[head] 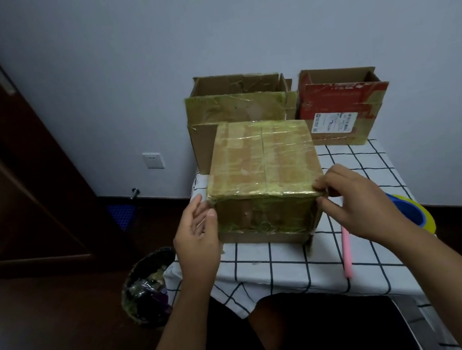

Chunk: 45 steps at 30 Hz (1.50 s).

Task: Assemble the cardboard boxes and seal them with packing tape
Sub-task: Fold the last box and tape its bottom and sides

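So the box (263, 167) was sitting closed on the table (282, 269), near the front edge, w/ yellowish tape all over its top and front face. Top flaps were shut, seam running front to back down the middle.

Left hand (196, 240) was flat against the box's left front corner, fingers straight, palm facing the side, thumb on the front face. Not gripping, just pressing/steadying it. Right hand (353, 201) was at the right front top corner, thumb and fingertips pinching something right at the taped edge, prob a bit of tape, but too small to say for sure.

Behind it were 2 more boxes, both w/ tops open: a plain brown one (231, 105) directly behind, touching or nearly touching the closed box, and a red one (342, 107) w/ a white label to the right, back by the wall.

Table had a white cloth w/ black grid lines. A pink stick-like thing (346, 250) lay on it just right of the box, under the right wrist. A blue and yellow roll (415, 213) sat at the table's right edge, partly hidden by the right arm.

On the floor left of the table there was a bin (148, 289) stuffed w/ crumpled scraps.
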Tool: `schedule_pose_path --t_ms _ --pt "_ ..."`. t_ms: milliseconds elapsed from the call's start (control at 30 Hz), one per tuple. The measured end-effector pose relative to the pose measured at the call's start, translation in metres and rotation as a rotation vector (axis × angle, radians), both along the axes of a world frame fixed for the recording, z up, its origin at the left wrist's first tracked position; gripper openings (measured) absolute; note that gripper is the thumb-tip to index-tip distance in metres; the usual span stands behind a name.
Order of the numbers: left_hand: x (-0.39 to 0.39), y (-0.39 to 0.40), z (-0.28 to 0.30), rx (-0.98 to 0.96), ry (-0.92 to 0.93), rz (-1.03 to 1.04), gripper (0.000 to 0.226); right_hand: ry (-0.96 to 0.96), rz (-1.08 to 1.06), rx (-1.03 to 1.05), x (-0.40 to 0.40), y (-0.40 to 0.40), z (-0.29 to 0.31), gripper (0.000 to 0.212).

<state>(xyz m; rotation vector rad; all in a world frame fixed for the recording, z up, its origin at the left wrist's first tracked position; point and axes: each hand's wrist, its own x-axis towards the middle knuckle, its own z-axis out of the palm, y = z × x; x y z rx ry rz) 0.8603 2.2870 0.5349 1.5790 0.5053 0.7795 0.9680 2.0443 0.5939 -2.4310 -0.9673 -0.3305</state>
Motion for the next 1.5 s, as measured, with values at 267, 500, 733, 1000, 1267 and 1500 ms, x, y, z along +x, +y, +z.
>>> schedule_pose_path --t_ms 267,500,733,1000,1267,1500 --pt "0.005 -0.003 0.003 0.048 0.024 0.072 0.018 -0.024 -0.037 0.009 -0.003 0.003 -0.002 0.016" --pt "0.013 0.002 -0.001 0.225 0.007 0.135 0.008 -0.014 -0.069 0.021 -0.005 0.004 -0.005 0.018" --pt "0.016 -0.011 -0.006 0.367 0.006 0.235 0.017 -0.022 -0.090 0.002 -0.006 0.005 -0.005 0.018" --pt "0.009 -0.010 -0.015 0.543 -0.028 0.193 0.025 -0.060 -0.071 -0.017 -0.007 0.005 -0.004 0.019" --pt "0.009 0.035 -0.011 0.548 -0.068 -0.009 0.015 -0.092 -0.034 -0.013 -0.004 0.003 -0.006 0.020" --pt "0.012 0.039 -0.012 0.600 -0.097 -0.015 0.009 -0.114 0.005 0.026 0.000 -0.001 -0.011 0.023"
